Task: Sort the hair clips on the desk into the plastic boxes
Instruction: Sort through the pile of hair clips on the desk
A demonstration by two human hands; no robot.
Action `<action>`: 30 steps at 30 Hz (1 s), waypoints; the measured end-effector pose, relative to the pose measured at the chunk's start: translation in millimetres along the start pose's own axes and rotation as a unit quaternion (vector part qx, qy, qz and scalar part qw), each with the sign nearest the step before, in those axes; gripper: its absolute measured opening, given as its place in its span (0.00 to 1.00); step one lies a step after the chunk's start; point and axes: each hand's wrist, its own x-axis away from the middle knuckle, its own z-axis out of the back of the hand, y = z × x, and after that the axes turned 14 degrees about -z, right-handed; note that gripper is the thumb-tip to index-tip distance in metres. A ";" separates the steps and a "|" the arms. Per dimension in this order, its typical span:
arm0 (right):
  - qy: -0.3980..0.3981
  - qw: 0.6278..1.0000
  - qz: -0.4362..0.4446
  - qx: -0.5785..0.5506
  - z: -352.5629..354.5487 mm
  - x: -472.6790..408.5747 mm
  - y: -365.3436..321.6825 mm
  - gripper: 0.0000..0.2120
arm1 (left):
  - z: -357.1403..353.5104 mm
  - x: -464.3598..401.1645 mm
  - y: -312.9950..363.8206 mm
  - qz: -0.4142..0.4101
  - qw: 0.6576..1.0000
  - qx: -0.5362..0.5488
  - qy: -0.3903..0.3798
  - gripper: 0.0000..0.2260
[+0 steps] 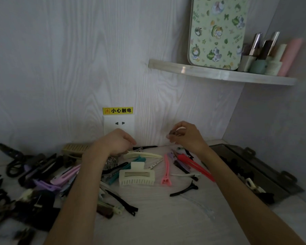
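Between both hands: hair clips (136, 172) mostly unsorted on desk (166, 218) | right hand (185, 135) pinches small dark clip (174, 133) | left hand (116, 141) curled, contents unclear | plastic box (254, 167) right, few inside

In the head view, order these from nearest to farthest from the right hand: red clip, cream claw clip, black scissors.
From the right hand:
1. red clip, just below it.
2. cream claw clip, desk centre.
3. black scissors, far left.
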 end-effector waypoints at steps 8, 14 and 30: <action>0.099 0.989 0.035 0.104 78.1 63.9 14.8 0.07 | -45.2 19.2 33.2 -0.047 0.961 -0.237 -0.132 0.19; 0.179 0.948 0.028 0.261 120.1 103.8 49.4 0.17 | -58.8 48.7 39.0 -0.080 0.976 -0.200 -0.036 0.23; -0.047 0.945 0.190 0.261 -48.5 172.5 7.0 0.09 | 19.6 240.5 -21.5 -0.044 0.968 -0.186 0.163 0.12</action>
